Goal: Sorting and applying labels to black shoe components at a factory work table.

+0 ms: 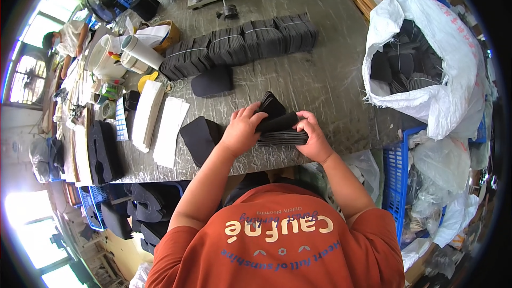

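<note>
Both hands closed on one stack of thin black foam insole-shaped pieces [278, 128]. Left hand [242, 128] clamps the stack's left end, fingers curled over the top. Right hand [313, 137] pinches the right end, thumb on top. The stack rests at the near edge of the grey mottled worktable [330, 80], between the two hands.

Upper pieces fan up and away from the stack, not squared with the lower ones.

Just left of the stack: a single black foam piece [198, 137]. Farther left: white paper strips [160, 120]. Beyond the stack, well apart: a row of bundled black pieces [240, 42]. Right of the stack: a white woven sack [437, 64] holding more black pieces.

Risk, as judged: the fanned top pieces could slide off if either end grip loosens; the stack sits close to the table edge, so strays would likely drop to the floor.
</note>
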Demonstrator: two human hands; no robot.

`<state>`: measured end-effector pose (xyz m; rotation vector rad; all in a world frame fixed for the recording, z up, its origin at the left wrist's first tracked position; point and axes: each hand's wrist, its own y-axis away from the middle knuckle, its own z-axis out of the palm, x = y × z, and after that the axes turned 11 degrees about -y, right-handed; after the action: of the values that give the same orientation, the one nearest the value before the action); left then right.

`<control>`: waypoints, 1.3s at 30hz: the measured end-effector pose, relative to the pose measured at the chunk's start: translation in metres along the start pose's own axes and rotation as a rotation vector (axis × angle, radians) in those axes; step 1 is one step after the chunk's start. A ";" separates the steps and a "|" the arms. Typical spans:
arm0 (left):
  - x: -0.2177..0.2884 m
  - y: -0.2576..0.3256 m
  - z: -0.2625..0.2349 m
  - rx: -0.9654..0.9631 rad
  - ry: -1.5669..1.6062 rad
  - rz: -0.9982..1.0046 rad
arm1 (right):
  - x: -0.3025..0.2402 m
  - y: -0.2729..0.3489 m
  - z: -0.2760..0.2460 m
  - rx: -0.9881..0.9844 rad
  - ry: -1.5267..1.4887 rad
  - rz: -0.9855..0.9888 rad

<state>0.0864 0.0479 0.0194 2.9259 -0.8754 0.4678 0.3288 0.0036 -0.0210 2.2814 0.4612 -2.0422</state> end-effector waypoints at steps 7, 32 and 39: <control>0.002 0.005 -0.005 0.139 0.187 -0.017 | -0.018 0.007 0.003 -0.001 0.129 -0.144; 0.028 0.001 -0.010 -0.195 0.422 0.064 | -0.021 0.010 0.000 -0.045 -0.090 0.011; -0.034 -0.038 0.042 -0.070 -0.219 -0.645 | -0.011 0.006 0.019 0.011 -0.036 -0.005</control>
<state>0.0913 0.0917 -0.0290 2.9912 0.0738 0.0698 0.3115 -0.0089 -0.0135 2.2472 0.4544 -2.0901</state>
